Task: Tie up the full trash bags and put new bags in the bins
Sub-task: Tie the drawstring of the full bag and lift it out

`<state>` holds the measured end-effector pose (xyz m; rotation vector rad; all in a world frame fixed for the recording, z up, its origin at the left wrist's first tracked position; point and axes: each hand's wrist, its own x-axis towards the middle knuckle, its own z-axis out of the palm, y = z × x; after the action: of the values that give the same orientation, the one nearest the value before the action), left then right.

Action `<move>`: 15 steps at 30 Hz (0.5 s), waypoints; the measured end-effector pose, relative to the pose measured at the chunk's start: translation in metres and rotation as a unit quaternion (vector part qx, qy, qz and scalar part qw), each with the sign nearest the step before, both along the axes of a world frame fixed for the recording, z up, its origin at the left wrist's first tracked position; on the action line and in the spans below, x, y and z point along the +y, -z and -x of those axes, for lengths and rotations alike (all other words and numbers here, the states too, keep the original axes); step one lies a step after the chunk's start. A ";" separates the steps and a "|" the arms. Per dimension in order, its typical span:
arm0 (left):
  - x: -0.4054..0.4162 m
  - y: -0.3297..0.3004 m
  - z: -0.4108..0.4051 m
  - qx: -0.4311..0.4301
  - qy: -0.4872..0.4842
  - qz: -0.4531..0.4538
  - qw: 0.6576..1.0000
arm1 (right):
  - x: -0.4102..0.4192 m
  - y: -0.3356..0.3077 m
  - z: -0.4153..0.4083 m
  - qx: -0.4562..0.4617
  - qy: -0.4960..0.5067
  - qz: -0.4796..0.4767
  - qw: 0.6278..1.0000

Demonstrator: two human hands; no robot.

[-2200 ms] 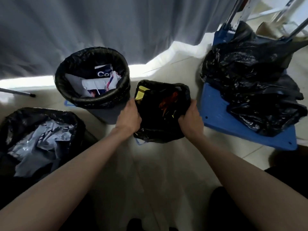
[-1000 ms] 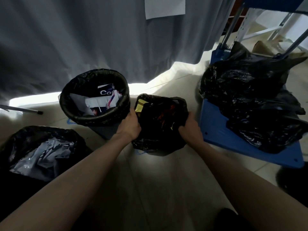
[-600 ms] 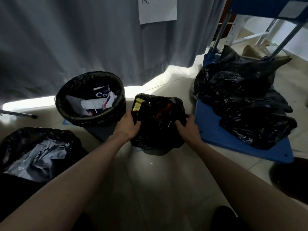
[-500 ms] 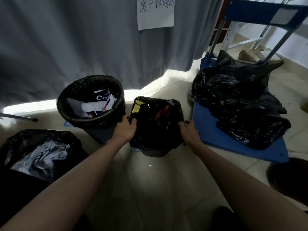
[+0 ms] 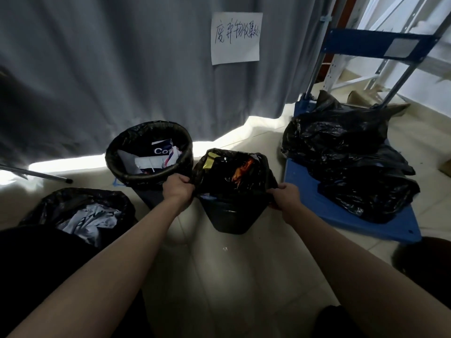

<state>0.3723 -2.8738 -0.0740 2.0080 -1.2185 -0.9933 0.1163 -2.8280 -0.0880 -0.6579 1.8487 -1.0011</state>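
hands [image 5: 177, 189] [image 5: 284, 195] gripping black bag [image 5: 234, 172] rim, left and right, above bin [image 5: 230, 217]

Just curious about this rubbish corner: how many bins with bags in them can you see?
3. One round bin by the curtain, a middle bin whose bag both hands hold, and one at lower left, partly hidden. More may sit outside view.
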 end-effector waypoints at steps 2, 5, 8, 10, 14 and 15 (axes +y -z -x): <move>0.003 -0.008 0.002 -0.097 0.055 0.059 0.992 | -0.002 -0.004 -0.004 0.092 0.022 0.032 0.995; 0.001 -0.016 0.010 -0.202 0.115 0.108 0.967 | -0.005 -0.011 -0.010 0.178 0.010 0.032 0.984; -0.010 -0.027 0.019 -0.266 0.158 0.114 0.944 | -0.010 -0.016 -0.014 0.170 -0.021 0.027 0.985; -0.023 -0.034 0.025 -0.301 0.189 0.102 0.929 | -0.016 -0.019 -0.015 0.170 -0.014 0.047 0.984; -0.050 -0.044 0.036 -0.316 0.226 0.101 0.916 | -0.036 -0.024 -0.006 0.169 0.014 0.053 0.984; -0.058 -0.047 0.038 -0.316 0.233 0.099 0.914 | -0.042 -0.026 -0.002 0.171 0.014 0.049 0.984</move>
<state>0.3339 -2.9316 -0.0266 1.9738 -2.1233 -0.3686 0.1180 -2.8704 -0.0619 -0.9112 2.1187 -1.0522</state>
